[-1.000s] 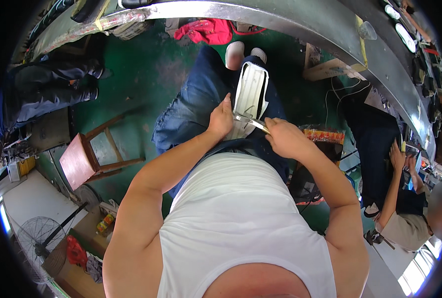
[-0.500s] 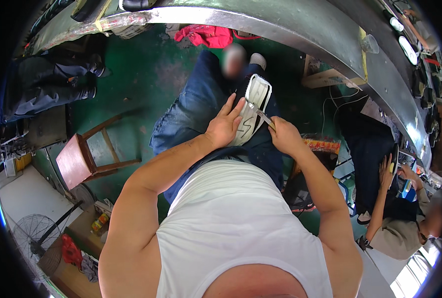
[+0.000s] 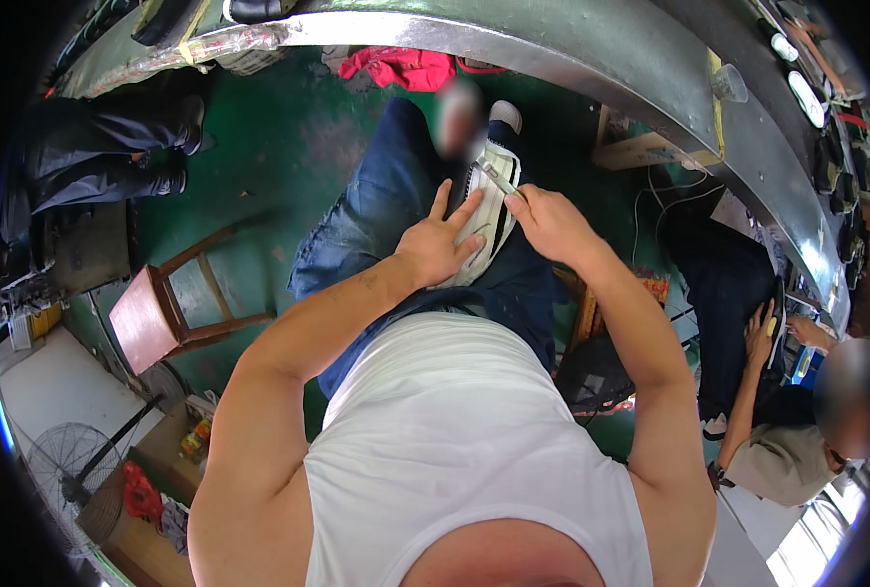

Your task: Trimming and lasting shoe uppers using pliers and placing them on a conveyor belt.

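Across my lap lies a dark shoe (image 3: pixel 492 210) with its pale underside up, a white border along its edges and dark marks on it. My left hand (image 3: pixel 438 240) rests flat on its near left part with fingers spread. My right hand (image 3: pixel 552 220) is closed around a slim hand tool (image 3: pixel 497 177) with a silvery metal head, which looks like lasting pincers. The tool's head meets the far left edge of the shoe's underside; whether its jaws grip the edge cannot be told.
A metal workbench (image 3: pixel 552 44) curves across the far side, with shoes on it. At left stand a wooden stool (image 3: pixel 146 318) and a fan (image 3: pixel 73 479). A red cloth (image 3: pixel 401 68) lies under the bench. A co-worker (image 3: pixel 782 460) sits at the right; another person's legs (image 3: pixel 112 147) show at the left.
My right hand and the tool have moved away from me and slightly left along the shoe. The shoe has tilted, showing its underside narrower. My left hand stays on it.
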Demonstrator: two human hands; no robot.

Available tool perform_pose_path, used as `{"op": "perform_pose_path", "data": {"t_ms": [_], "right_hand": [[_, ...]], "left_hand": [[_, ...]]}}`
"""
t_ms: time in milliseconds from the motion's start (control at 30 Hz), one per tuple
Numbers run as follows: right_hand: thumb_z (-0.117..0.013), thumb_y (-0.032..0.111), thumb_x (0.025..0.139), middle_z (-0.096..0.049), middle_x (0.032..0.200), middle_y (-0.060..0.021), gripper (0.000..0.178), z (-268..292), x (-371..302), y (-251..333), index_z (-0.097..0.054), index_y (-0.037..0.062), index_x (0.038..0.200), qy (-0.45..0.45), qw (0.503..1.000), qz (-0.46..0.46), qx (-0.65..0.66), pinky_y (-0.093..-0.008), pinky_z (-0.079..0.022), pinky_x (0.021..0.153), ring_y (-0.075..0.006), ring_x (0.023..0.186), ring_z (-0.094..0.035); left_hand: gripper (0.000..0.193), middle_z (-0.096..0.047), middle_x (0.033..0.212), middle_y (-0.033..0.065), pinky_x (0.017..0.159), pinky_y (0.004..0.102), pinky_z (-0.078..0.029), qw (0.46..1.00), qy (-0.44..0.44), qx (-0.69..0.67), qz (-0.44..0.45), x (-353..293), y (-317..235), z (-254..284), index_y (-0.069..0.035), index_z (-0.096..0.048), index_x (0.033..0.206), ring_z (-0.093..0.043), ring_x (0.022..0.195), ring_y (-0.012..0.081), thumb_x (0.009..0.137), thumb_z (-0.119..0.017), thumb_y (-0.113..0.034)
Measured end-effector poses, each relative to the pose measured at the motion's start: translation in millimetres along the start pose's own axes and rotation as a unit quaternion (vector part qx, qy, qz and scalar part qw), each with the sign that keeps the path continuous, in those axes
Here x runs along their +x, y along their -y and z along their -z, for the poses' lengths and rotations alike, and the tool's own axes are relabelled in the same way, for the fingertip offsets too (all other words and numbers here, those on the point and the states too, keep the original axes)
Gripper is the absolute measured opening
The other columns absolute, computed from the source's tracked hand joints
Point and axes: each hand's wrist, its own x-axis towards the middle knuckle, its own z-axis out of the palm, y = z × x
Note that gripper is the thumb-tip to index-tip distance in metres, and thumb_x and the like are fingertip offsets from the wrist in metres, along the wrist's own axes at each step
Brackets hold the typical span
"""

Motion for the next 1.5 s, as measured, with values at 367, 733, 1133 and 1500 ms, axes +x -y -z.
{"op": "perform_pose_path", "data": {"t_ms": [367, 733, 1133, 1500], "right_hand": [[-0.039, 0.038, 0.104, -0.067, 0.086, -0.0248, 0.046, -22, -44, 12, -0.058, -0.0025, 0.095, 0.084, 0.994, -0.055, -0.040, -0.0464, -0.050, 0.072, -0.0419, 0.077, -0.065], [-0.039, 0.031, 0.106, -0.065, 0.084, -0.0086, 0.040, -48, -105, -32, -0.058, -0.0035, 0.107, -0.156, 0.874, -0.137, 0.439, -0.0284, -0.050, 0.064, -0.0141, 0.068, -0.063], [-0.058, 0.019, 0.097, -0.061, 0.083, -0.0029, 0.018, -37, -105, -11, -0.058, 0.0036, 0.107, -0.099, 0.902, -0.113, 0.404, -0.0284, -0.047, 0.070, -0.0116, 0.074, -0.058], [-0.059, 0.024, 0.094, -0.063, 0.081, -0.0218, 0.026, -3, -87, 13, -0.058, 0.0003, 0.103, 0.068, 0.976, -0.076, 0.191, -0.0445, -0.049, 0.072, -0.0386, 0.078, -0.063]], "left_hand": [[0.089, -0.039, 0.147, 0.0315, 0.114, 0.0348, -0.032, 0.960, -0.074, -0.270, -0.015, -16, 39, -33, 0.002, -0.010, 0.154, -0.044, 0.135, 0.0400, 0.090, -0.065, -0.026], [0.077, -0.069, 0.115, 0.0187, 0.092, 0.0363, -0.052, 0.960, -0.168, -0.105, -0.199, -52, -25, 115, -0.003, -0.042, 0.137, -0.068, 0.108, 0.0314, 0.069, -0.079, -0.002], [0.078, -0.064, 0.119, 0.0197, 0.086, 0.0347, -0.054, 0.929, 0.031, -0.369, -0.017, 103, 21, 44, 0.013, -0.045, 0.136, -0.066, 0.100, 0.0237, 0.079, -0.082, -0.024], [0.026, -0.072, 0.082, 0.0094, 0.067, 0.0307, -0.052, 0.956, -0.180, -0.232, 0.008, -8, 25, -2, 0.002, -0.071, 0.106, -0.066, 0.073, 0.0138, 0.096, -0.060, -0.020]]}}
